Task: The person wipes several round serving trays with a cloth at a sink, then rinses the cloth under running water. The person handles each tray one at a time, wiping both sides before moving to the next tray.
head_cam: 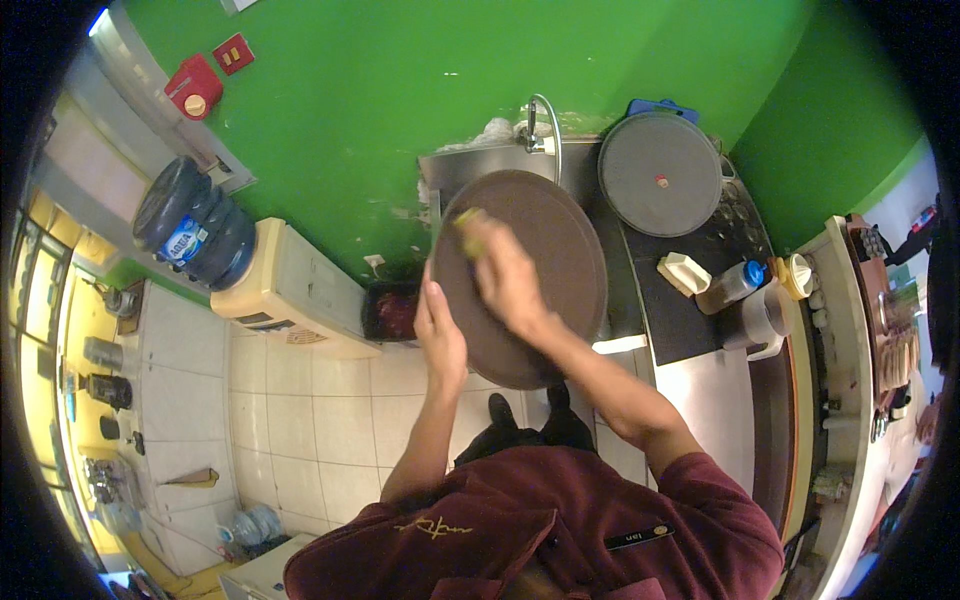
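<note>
A large round brown serving tray [555, 247] is held tilted over the sink [615, 300], below a curved metal faucet [534, 135]. My left hand [441, 330] grips the tray's left rim, thumb on its upper face. My right hand [506, 274] presses a yellow-green sponge [470, 232] to the upper left of the tray's surface; hand and sponge are slightly blurred. Most of the sink basin is hidden behind the tray.
On the right counter lie another round grey tray [660, 172], a scrubbing brush [684, 274], a blue-capped bottle [731, 287] and a pitcher [757, 319]. A water dispenser [300, 285] with a large bottle [195, 225] stands left, beside a dark bin [390, 311].
</note>
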